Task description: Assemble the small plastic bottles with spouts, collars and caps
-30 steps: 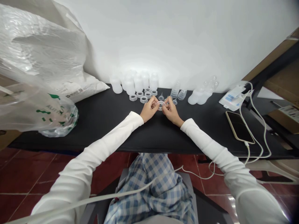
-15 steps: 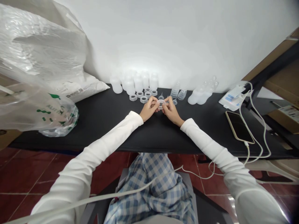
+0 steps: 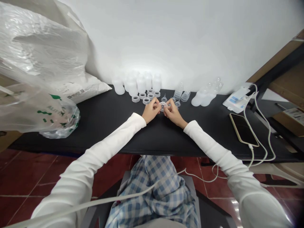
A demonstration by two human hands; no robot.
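My left hand [image 3: 151, 110] and my right hand [image 3: 174, 113] meet above the black table, both closed on one clear bottle collar ring [image 3: 163, 105], a hand on either side. Whether a nipple sits inside that ring I cannot tell. Just left of it lie several loose collar rings [image 3: 146, 100], in front of a group of frosted bottles [image 3: 141, 84] against the wall. Behind my right hand are several clear nipples [image 3: 164, 98], partly hidden by the fingers. Clear caps [image 3: 178, 91] stand beyond them. Farther right, bottles with nipples fitted [image 3: 206, 96] lie together.
A large white sack [image 3: 45, 41] and a clear plastic bag [image 3: 57, 117] fill the table's left end. On the right lie a phone [image 3: 243, 129] with a white cable [image 3: 252, 155] and a white-and-blue pack [image 3: 236, 99]. Cardboard boxes [image 3: 288, 69] stand at the far right.
The ring has tilted slightly between my fingers, and my right fingers have shifted a little on it. Everything else stays in place.
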